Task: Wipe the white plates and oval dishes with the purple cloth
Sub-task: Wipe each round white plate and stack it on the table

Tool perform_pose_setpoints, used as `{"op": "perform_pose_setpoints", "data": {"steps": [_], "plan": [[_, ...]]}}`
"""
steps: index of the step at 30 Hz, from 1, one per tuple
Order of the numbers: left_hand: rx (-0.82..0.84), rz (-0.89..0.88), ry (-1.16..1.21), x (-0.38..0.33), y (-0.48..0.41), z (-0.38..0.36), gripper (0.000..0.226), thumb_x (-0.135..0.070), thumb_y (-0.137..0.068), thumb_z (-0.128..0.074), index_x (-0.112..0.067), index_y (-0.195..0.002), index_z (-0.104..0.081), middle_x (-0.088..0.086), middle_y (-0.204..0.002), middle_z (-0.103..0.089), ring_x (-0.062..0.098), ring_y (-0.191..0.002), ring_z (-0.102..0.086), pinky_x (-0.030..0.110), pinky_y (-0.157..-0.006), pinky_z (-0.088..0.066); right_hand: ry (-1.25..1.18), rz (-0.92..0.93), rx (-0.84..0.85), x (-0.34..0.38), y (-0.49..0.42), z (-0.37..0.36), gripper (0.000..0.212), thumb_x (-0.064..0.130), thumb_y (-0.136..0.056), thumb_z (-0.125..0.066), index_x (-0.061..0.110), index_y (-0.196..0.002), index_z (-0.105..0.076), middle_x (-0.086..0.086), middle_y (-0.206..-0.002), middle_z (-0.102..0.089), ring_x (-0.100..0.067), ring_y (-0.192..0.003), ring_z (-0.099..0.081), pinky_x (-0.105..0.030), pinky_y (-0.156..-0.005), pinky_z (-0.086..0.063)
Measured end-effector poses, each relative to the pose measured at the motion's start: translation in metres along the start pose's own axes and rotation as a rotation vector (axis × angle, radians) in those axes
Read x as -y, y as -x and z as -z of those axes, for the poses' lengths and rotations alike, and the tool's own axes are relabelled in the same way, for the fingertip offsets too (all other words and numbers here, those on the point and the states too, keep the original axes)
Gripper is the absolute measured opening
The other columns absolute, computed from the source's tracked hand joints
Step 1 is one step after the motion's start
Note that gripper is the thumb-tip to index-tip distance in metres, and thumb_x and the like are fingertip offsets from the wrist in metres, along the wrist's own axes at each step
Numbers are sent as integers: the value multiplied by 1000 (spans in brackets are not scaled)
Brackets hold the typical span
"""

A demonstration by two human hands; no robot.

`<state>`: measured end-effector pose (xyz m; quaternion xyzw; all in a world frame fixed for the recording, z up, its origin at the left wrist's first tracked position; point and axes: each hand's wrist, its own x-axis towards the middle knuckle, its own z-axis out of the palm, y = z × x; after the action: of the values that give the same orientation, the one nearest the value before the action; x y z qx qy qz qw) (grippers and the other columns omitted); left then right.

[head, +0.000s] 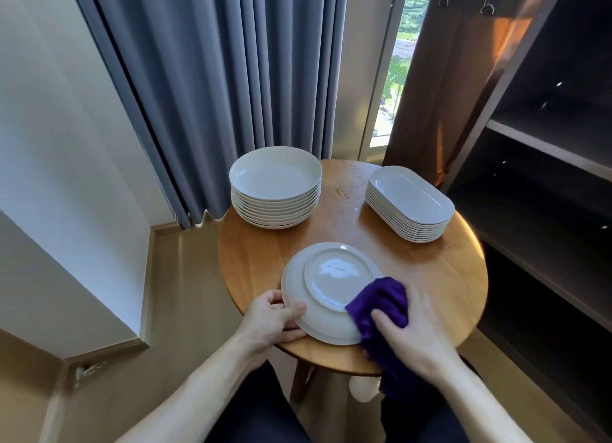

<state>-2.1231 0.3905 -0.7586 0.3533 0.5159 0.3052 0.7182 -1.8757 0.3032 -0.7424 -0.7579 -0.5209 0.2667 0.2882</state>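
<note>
A white round plate (326, 290) lies upside down at the near edge of the round wooden table (430, 277). My left hand (271, 320) grips the plate's left rim, thumb on top. My right hand (410, 330) holds the purple cloth (381, 303) bunched against the plate's right underside; the cloth's tail hangs below the table edge. A stack of several white round plates (275, 191) stands at the far left. On the far right sits a stack of several white oval dishes (410, 202).
Grey curtains (231, 78) hang behind the table, with a window strip (394, 78) to their right. Dark open shelving (546, 177) stands close on the right. A wall corner (66, 210) is on the left. My legs are under the table's near edge.
</note>
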Motion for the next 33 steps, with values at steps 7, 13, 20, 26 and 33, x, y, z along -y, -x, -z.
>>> {"op": "perform_pose_setpoints", "data": {"steps": [7,13,20,26,33], "plan": [[50,-16,27,1,2,0,34,-30,-101,-64,-10,-128,-62,16,-111,-77,33,-101,-76,42,-80,-63,518,249,-110,55,52,-70,87,55,-68,-77,22,-144,-50,-13,-139,-52,-34,-108,-58,-47,-87,-55],[-10,-3,36,1,3,1,59,-61,-105,-34,-21,-126,-71,10,-117,-76,25,-109,-73,41,-89,-59,636,314,-98,113,1,-101,60,54,-81,-59,25,-131,-45,-9,-125,-51,-33,-106,-51,-46,-83,-39],[-28,-15,-19,2,3,-3,65,-76,-97,-30,-29,-119,-69,7,-105,-80,28,-96,-77,41,-75,-63,399,169,-106,119,-66,-97,63,71,-76,-56,27,-121,-45,-4,-120,-47,-32,-110,-50,-45,-88,-41],[-4,-34,-81,10,1,3,45,-35,-91,-76,-9,-124,-61,7,-104,-80,24,-96,-77,32,-72,-62,359,96,-308,83,-98,-63,67,72,-83,-58,25,-129,-49,-9,-119,-50,-32,-106,-54,-43,-88,-46],[-57,-57,-114,12,3,-5,42,-18,-87,-81,-9,-120,-57,4,-100,-80,17,-92,-77,27,-67,-61,409,26,-336,46,-105,-23,77,71,-84,-59,23,-142,-43,-10,-123,-49,-33,-110,-55,-45,-94,-47]]}}
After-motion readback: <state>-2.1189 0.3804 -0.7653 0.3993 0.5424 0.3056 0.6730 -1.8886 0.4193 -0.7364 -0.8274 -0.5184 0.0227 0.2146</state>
